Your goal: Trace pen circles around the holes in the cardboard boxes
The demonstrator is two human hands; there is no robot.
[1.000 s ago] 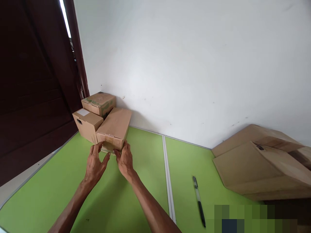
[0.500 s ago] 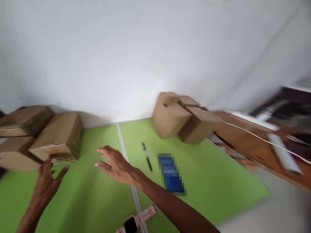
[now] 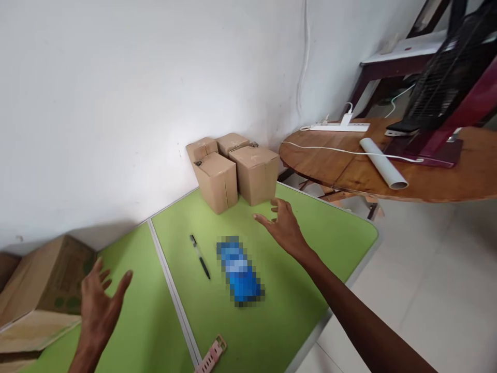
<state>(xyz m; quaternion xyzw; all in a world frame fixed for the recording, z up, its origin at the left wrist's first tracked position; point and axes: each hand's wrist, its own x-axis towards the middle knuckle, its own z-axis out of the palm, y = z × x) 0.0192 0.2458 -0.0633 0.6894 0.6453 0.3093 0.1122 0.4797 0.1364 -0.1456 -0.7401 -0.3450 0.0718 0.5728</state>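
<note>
My left hand is raised over the green table with fingers apart and nothing in it. It is nearest to a cardboard box at the left. My right hand is also open, thumb and fingers spread, just in front of a group of small cardboard boxes. Whether its fingertips touch the nearest box I cannot tell. Between the hands lie a black-and-clear pen and a blue, pixelated flat object. Part of a pink watch strap shows at the bottom edge.
Right of the table stands a round wooden table with a white tube, a power strip, a cable and a dark fan. A white wall rises behind the green table, whose rounded corner is at the right.
The view has swung right, bringing the wooden table and fan further in. My right hand has moved right, from left of the pen to the small boxes. Both hands remain open.
</note>
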